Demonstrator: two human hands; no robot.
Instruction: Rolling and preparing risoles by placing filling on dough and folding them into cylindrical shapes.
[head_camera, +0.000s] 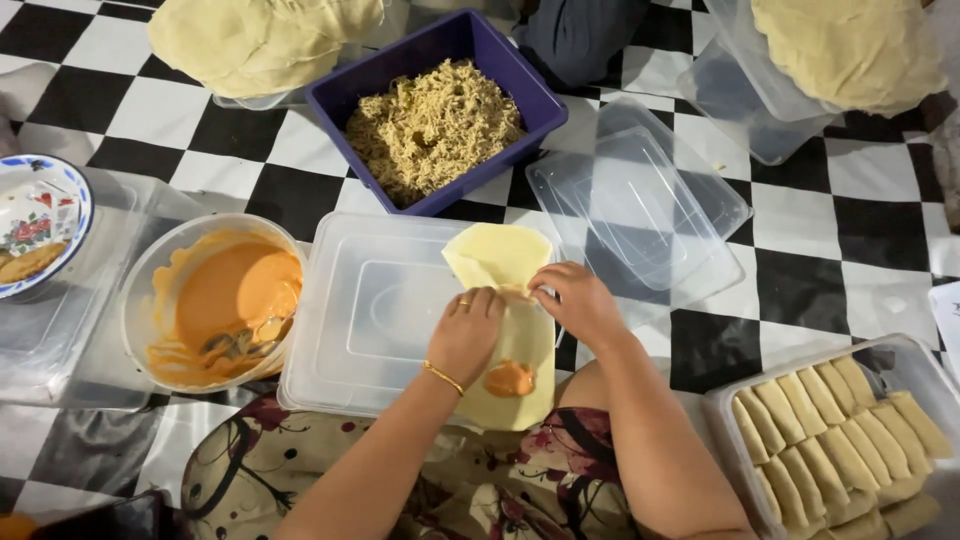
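From the head view, we have both hands on a pale yellow wrapper (520, 350) that lies on an upturned clear lid (370, 310) in front of us, on the checkered floor (800, 230). Our left hand (465, 330) presses flat on the wrapper's middle, its grip open and holding nothing, while our right hand (575, 300) pinches the folded top edge between fingertips, a light closed grip on the wrapper. A dab of orange paste (510, 380) sits near the lower end. To roll it well, we judge we should keep the fold tight and even, and let the paste seal the last flap. An orange batter bowl (215, 300) stands just left, a purple tub of noodle filling (435, 115) lies beyond, and finished rolls fill a tray (850, 430) on the right.
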